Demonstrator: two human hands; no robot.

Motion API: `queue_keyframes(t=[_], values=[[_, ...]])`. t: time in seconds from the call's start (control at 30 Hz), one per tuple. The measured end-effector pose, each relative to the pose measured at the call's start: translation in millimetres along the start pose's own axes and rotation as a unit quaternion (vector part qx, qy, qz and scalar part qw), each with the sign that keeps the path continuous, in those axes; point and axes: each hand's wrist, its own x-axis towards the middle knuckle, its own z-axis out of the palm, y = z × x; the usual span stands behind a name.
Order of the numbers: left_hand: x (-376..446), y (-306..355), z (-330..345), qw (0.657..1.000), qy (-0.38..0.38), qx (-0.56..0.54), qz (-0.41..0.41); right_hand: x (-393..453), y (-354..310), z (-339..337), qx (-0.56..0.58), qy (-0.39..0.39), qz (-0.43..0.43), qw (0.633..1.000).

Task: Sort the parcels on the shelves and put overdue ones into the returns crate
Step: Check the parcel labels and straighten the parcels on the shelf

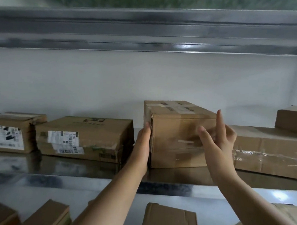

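A brown cardboard parcel (174,137) stands upright in the middle of the steel shelf (60,171). My left hand (143,144) presses flat against its left side with straight fingers. My right hand (218,137) hovers in front of the parcel's right front corner; its fingers are spread and partly curled, one pointing up, and it holds nothing. I cannot tell whether it touches the cardboard. No label shows on the parcel's front face, only tape.
A labelled flat box (83,139) and another labelled box (10,132) lie to the left. A taped long box (269,149) and a small box (294,119) lie to the right. More parcels (167,220) sit on the lower shelf. A steel shelf (138,34) hangs overhead.
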Motion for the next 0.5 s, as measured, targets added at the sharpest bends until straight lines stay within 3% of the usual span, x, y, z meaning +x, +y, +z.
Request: queue_keyframes(t=[0.3, 0.5], values=[[-11.7, -0.4, -0.2, 0.994, -0.047, -0.016, 0.092, -6.8, -19.7, -18.7, -0.008, 0.024, -0.022, 0.999], [-18.0, -0.4, -2.4, 0.984, -0.077, -0.061, 0.151, -32.6, -11.2, -18.3, 0.015, 0.052, -0.085, 0.995]])
